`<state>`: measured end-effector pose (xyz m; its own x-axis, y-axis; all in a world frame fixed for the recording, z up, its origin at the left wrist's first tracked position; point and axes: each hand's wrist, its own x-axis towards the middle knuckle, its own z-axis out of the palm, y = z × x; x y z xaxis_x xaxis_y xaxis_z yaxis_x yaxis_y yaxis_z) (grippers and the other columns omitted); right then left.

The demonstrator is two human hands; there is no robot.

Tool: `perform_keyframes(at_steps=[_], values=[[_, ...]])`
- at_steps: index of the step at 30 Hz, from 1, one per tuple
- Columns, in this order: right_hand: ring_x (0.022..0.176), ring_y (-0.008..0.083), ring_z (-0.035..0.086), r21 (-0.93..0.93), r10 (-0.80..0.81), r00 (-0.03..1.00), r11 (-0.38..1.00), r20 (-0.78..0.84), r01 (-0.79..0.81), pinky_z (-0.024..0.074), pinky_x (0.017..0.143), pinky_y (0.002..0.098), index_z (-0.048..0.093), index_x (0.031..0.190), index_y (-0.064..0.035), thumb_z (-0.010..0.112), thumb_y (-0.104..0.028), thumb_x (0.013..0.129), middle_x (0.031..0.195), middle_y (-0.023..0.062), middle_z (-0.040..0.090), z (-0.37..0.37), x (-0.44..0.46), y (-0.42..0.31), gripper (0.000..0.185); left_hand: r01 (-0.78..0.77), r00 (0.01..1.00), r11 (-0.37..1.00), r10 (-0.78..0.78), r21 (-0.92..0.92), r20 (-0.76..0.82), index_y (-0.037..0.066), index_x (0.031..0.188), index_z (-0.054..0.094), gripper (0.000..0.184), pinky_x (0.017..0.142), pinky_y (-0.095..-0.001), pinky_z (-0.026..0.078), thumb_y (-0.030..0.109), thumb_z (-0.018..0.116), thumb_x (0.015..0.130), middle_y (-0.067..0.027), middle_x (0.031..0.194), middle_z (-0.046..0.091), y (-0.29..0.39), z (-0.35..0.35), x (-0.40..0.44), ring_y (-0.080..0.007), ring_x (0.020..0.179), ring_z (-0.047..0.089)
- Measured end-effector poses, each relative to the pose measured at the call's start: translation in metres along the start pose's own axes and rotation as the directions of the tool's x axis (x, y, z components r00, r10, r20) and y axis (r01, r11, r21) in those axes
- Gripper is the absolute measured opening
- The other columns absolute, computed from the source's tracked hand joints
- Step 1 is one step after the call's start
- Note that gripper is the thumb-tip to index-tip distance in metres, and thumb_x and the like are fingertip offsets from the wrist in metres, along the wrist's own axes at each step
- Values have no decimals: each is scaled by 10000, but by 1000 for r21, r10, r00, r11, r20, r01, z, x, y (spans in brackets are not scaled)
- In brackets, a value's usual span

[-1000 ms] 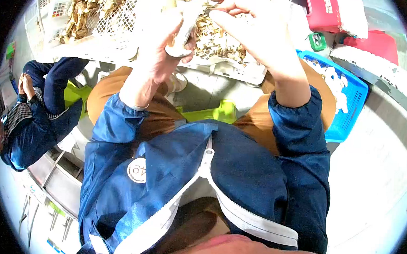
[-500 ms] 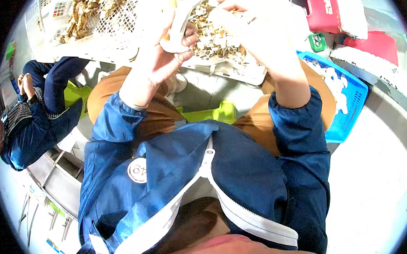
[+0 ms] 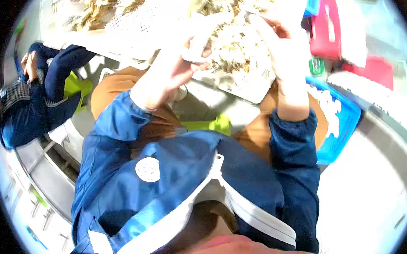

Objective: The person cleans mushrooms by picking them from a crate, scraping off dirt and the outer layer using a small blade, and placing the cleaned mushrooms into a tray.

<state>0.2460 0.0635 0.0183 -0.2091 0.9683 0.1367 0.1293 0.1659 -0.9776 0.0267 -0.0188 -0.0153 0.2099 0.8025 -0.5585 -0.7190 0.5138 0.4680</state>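
My left hand [image 3: 181, 67] is closed around a long, pale mushroom [image 3: 200, 45], its thick white end by my thumb. To the right, my right hand [image 3: 276, 36] is held apart from the mushroom with thumb and fingers pinched together. A small thin greyish tip shows at those fingers, but glare and blur hide what it is. Below both hands lies a heap of pale and brown trimmings [image 3: 238, 50] in a white crate [image 3: 257, 90].
At upper left, brown mushroom pieces [image 3: 101, 9] lie in a white perforated crate [image 3: 149, 23]. A blue basket [image 3: 347, 131] with white pieces [image 3: 330, 109] stands by my right knee. Red containers [image 3: 328, 30] are at upper right. Another person [image 3: 23, 102] sits at left.
The view has shifted, so the crates appear tilted. My right hand has drawn away from the mushroom, to the right. My left hand still holds the mushroom.
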Motion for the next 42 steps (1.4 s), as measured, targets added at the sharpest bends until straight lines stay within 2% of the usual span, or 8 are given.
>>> perform_keyframes(at_steps=[5, 8, 11, 22, 27, 31, 35, 42], values=[[764, 291, 655, -823, -62, 977, 530, 203, 205, 519, 715, 383, 695, 897, -46, 696, -195, 832, 849, 152, 648, 22, -13, 77, 162, -130, 940, 907, 242, 400, -242, 44, 1264, 566, 392, 735, -289, 495, 261, 596, 938, -54, 1150, 591, 6, 26, 0, -154, 996, 532], [762, 259, 683, -206, 234, 972, 952, 13, -226, 545, 703, 355, 646, 904, -47, 653, -218, 915, 853, 109, 646, 39, 0, 48, 172, -284, 913, 730, 403, 622, -56, 15, 1314, 501, 451, 798, -265, 472, 214, 608, 923, -71, 1100, 559, 9, 16, -3, -150, 985, 542], [806, 257, 687, 592, 534, 843, 661, 62, -462, 587, 744, 382, 498, 1011, -70, 547, -197, 1001, 927, 110, 638, 45, 9, 35, 136, -381, 862, 483, 495, 788, 113, 1, 1383, 372, 583, 890, -328, 481, 195, 639, 903, -141, 1143, 553, -4, 10, 7, -213, 1026, 583], [519, 95, 358, 729, 594, 798, 590, -102, -347, 289, 451, 237, 573, 989, -60, 491, -230, 1014, 771, 18, 548, -29, 15, -25, 190, -737, 582, 6, 513, 676, 631, 25, 1379, 424, 556, 987, -402, 441, 209, 636, 898, -179, 1215, 512, 10, 43, -20, -322, 1149, 523], [575, 103, 472, 99, 163, 737, 987, -656, -129, 377, 490, 245, 518, 1011, -86, 521, -238, 1009, 801, 32, 555, -171, -35, -18, 152, -595, 743, 423, 614, 683, 267, -21, 1255, 543, 352, 930, -344, 497, 155, 579, 951, -122, 1182, 611, 83, 26, -19, -206, 1092, 598], [825, 268, 566, -550, 108, 779, 649, -618, -526, 473, 758, 382, 552, 1093, 36, 534, -257, 982, 944, 183, 636, -314, -148, 170, 313, -547, 746, 592, 666, 592, 24, 4, 1235, 604, 308, 898, -333, 532, 160, 556, 974, -122, 1131, 656, 126, -7, -8, -193, 1060, 629], [800, 262, 548, -360, 221, 690, 722, -689, -591, 459, 764, 381, 570, 965, 36, 543, -279, 954, 869, 160, 622, -301, -263, 243, 316, -401, 807, 675, 581, 620, -111, -9, 1257, 561, 319, 903, -349, 537, 180, 495, 1008, -118, 1160, 634, 154, -29, 18, -199, 1048, 630], [765, 230, 529, -229, 266, 555, 710, -788, -666, 452, 730, 357, 557, 939, 26, 540, -262, 959, 831, 131, 598, -262, -313, 251, 290, 128, 884, -84, 462, 988, -75, 20, 1264, 597, 402, 883, -368, 505, 272, 581, 951, -134, 1133, 676, 180, -62, 108, -231, 1020, 639]])
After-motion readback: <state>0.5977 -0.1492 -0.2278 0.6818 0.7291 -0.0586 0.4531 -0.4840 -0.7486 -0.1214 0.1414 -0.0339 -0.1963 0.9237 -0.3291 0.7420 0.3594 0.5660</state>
